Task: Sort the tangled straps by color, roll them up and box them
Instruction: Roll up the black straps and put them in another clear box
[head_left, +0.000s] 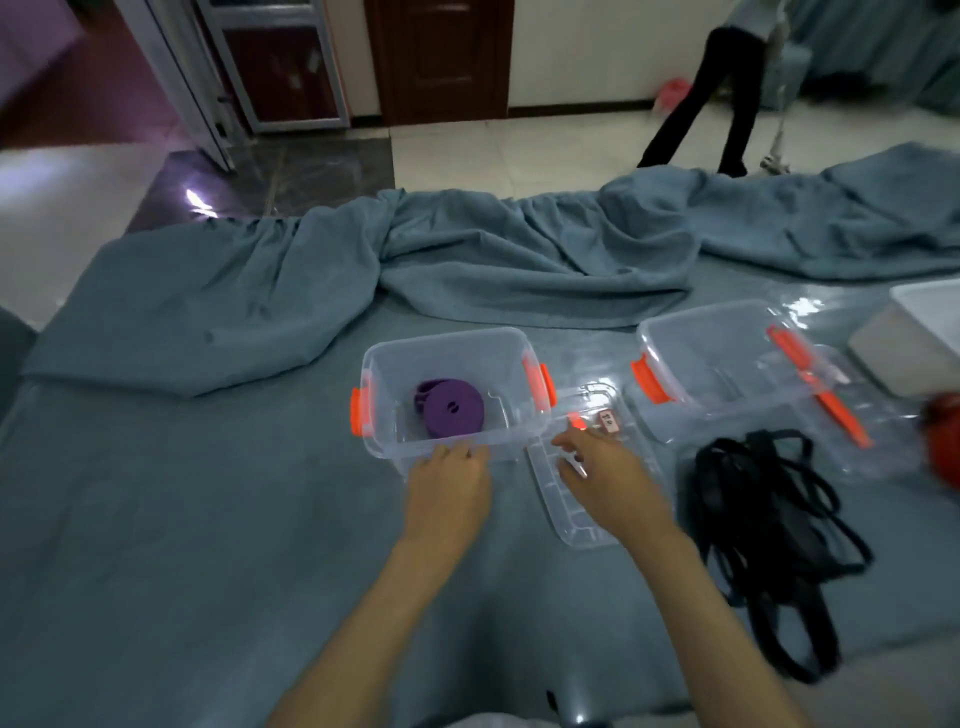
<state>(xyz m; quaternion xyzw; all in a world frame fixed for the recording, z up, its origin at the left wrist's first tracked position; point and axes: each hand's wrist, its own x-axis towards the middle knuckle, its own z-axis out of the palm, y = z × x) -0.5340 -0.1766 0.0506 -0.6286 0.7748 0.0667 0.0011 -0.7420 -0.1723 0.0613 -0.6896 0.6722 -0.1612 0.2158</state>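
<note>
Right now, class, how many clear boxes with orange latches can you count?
2: one box by the left hand, holding the rolled purple strap; another box further right, behind the black straps. A white bin's edge shows far right.

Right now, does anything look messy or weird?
Yes. The black straps lie in a loose tangle on the cloth right of the lid, not rolled or boxed, while the purple strap sits rolled in its box. The second box holds no strap.
</note>
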